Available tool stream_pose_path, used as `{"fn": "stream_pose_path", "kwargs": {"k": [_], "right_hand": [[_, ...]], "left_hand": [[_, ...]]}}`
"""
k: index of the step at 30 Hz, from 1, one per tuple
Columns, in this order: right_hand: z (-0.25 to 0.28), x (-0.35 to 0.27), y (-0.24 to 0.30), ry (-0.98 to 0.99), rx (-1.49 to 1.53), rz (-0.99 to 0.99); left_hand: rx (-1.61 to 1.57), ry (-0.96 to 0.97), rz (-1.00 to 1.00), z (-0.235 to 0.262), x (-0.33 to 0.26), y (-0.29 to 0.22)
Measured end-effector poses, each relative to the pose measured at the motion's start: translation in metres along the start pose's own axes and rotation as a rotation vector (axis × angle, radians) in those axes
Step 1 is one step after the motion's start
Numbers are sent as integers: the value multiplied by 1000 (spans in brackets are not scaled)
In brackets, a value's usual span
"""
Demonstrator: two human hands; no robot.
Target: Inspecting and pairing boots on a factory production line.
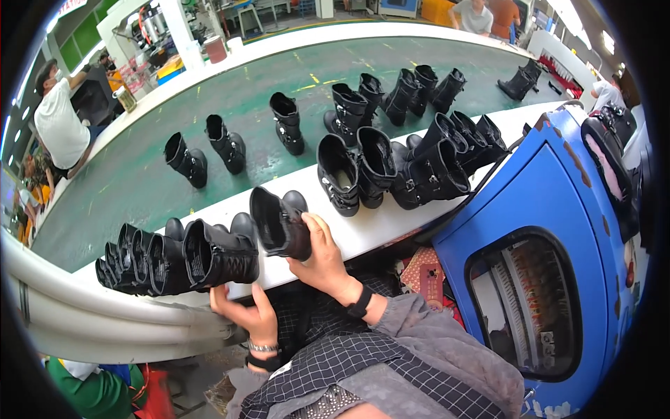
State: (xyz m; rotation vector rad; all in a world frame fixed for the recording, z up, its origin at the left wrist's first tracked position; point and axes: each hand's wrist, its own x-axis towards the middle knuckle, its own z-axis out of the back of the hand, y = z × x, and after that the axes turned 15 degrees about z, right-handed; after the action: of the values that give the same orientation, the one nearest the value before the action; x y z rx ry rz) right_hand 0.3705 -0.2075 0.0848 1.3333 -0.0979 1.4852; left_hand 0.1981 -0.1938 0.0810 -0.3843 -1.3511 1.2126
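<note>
My right hand (325, 262) grips a black boot (280, 229) from its right side, fingers behind it and thumb low near the table edge. The boot's open top tilts toward me. Below a neighbouring black lace-up boot (222, 255), my left hand (248, 315) has its thumb and fingers apart. Its fingertips lie close to the underside of that boot; whether they touch it I cannot tell. To the left, several more black boots (166, 267) lie packed in a row along the white ledge (363, 241).
Black buckled boots (340, 174) crowd the ledge at right. More boots (285, 124) stand on the green conveyor belt (258, 84). A blue machine (537, 188) with a window rises at my right. Thick pale pipes (118, 314) run at lower left. People (61, 115) work across the belt.
</note>
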Motion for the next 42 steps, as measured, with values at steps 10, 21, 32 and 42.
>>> {"fn": "stream_pose_path", "kwargs": {"k": [10, 21, 32, 42], "right_hand": [[107, -38, -9, -110, 8, -283], [136, -51, -32, -271, 9, -379], [164, -48, -46, -394, -140, -328], [209, -38, -99, -606, -281, -321]], "left_hand": [[-110, 482, 47, -51, -26, -22], [-108, 488, 92, -97, -10, -10], [-144, 581, 99, -96, -3, -28], [-45, 696, 142, -93, 1, -20]]}}
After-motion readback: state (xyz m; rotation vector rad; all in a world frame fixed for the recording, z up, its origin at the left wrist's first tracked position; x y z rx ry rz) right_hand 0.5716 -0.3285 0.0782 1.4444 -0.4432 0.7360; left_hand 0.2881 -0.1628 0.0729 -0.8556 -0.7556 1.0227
